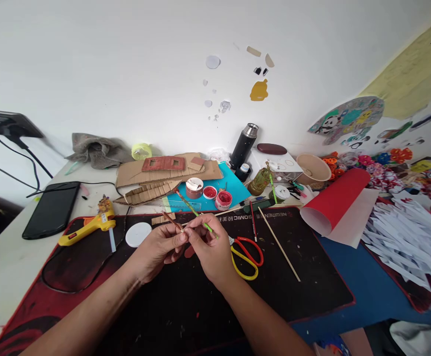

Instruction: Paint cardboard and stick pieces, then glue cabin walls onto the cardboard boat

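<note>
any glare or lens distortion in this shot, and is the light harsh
Head view: soft light, no strong glare on the white wall; head view: the black flask leans outward, probably wide-angle distortion; head view: small highlights on its metal lid.

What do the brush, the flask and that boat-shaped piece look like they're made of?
Brush: perhaps painted wood or plastic; its smooth green handle leaves that open. Flask: probably metal, since the cap shines silver, though the dark body could be coated. Boat-shaped piece: corrugated cardboard, judging by its matte brown surface and the ridges across it.
</note>
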### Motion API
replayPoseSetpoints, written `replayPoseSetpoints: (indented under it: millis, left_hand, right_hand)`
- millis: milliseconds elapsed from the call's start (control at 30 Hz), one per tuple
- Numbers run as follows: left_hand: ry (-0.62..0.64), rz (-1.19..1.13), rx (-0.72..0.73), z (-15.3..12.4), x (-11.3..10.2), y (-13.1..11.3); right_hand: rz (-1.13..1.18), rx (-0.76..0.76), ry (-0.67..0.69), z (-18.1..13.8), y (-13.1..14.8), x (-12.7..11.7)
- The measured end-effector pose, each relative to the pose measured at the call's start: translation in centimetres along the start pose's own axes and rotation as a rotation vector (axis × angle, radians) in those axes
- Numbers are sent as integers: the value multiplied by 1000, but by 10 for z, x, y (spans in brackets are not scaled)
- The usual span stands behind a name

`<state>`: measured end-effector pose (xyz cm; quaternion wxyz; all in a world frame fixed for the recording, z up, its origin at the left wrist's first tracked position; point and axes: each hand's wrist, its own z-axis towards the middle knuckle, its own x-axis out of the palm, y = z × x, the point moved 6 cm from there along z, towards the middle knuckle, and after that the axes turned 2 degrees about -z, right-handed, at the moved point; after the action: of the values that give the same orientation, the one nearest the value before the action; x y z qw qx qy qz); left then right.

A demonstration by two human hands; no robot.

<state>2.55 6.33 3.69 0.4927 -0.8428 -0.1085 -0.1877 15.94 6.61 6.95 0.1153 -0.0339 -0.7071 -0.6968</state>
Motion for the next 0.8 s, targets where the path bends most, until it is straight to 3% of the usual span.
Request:
replayPoseSetpoints:
  millis: [333, 600, 800]
  left_hand:
    - [37, 32, 70, 0, 0, -3]
    - [29, 77, 305, -5, -11, -39]
    - [6, 131, 352, -7, -19, -47]
  right_hand:
    - [-30, -24, -11, 2, -1, -3]
    - [-133, -138, -81, 5, 12, -20]
    - [-204, -156, -55, 2, 13, -24]
